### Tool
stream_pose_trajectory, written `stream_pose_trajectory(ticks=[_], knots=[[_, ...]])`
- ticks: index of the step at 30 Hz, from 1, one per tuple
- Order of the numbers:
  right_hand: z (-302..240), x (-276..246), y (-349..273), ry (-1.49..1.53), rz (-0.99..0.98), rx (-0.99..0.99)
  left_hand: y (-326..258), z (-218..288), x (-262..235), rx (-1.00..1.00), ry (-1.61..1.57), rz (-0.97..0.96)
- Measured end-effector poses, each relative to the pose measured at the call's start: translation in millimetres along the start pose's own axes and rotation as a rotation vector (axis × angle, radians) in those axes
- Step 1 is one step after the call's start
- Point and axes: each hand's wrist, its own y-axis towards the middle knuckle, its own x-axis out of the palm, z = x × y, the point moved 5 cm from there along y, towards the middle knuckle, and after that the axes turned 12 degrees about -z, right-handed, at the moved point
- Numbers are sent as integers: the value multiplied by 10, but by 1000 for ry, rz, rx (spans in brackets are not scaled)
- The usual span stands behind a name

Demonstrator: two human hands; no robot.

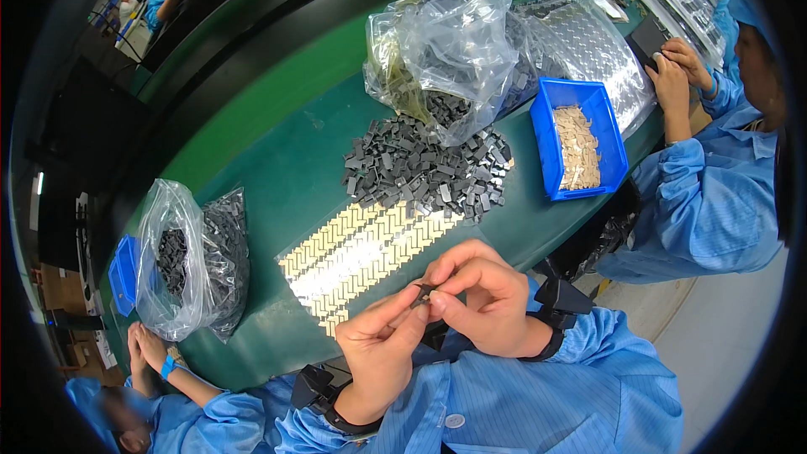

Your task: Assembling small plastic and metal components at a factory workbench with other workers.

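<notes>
In the head view I see the left hand (pixel 378 345) and the right hand (pixel 490 303) brought together beside the near edge of the green workbench (pixel 290 176). The left thumb and forefinger are pinched on a small black piece (pixel 425 292), and the right thumb and fingertips close on it from the other side, so both grips are narrowed down to the part's own thickness. The fingers hide much of it, and I cannot tell its full shape.

Just past the fingers, toward the near edge, I have a clear sheet of cream strips (pixel 361 252) lying flat, slanted across the bench. A heap of black pieces (pixel 420 164) borders its far side, partly covering it. Behind that, toward the bench's far edge, a crumpled clear bag (pixel 441 46) stands with more black parts inside. To the right, by the near edge, I make out a blue bin (pixel 551 170) holding tan pieces (pixel 577 147), with a shiny patterned sheet (pixel 593 42) beyond it. At the bench's left end sits another bag (pixel 181 286) of black parts, beside a smaller blue bin (pixel 125 276). Co-workers in blue sit at both ends.
</notes>
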Motion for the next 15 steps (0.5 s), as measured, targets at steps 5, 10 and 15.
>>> stream_pose_trajectory(ticks=[5,10,15], knots=[[-22,-8,-1,-62,8,-33,1,5,11,-7,-8,-9],[-48,-8,5,-138,23,-74,-7,-11,-1,-26,-5,-6],[-62,-8,11,-173,35,-111,2,-8,9,-15,-39,-34]])
